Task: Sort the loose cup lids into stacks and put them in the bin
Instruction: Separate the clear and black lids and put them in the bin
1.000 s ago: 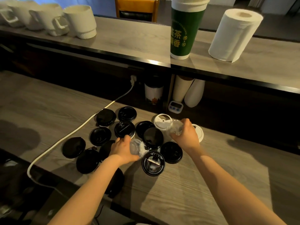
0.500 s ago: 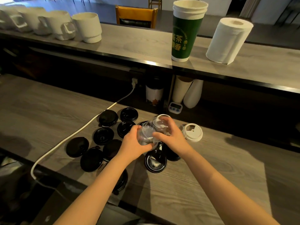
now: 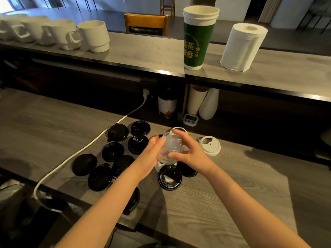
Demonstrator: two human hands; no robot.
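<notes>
I am pressing the clear lids (image 3: 169,149) together between my two hands, just above the worktop (image 3: 223,203). The fingers (image 3: 176,154) of my right hand (image 3: 191,154) are curling around the near and right side of the little clear stack, thumb low and the other fingers spread over the top, clamped on it. My left hand (image 3: 149,158) is cupping the stack from the other side, palm and fingers flat against it, so both hands are gripping the same bundle. How many clear lids are nesting in it I cannot tell, since they are see-through and overlapping.

I am judging this to be the stacking step for the clear kind: seating one lid onto another so they nest squarely. The next move is calling for a firm squeeze to square the rims, then setting this stack aside or carrying it to the bin, which I am not seeing anywhere in view.

Outward from my hands, the black lids (image 3: 112,152) are lying loose and mostly single on the worktop, left of and beneath my wrists, some overlapping. A white lid (image 3: 209,145) is sitting just right of my right hand. A white cable (image 3: 84,149) is running across the worktop beside the black ones
</notes>
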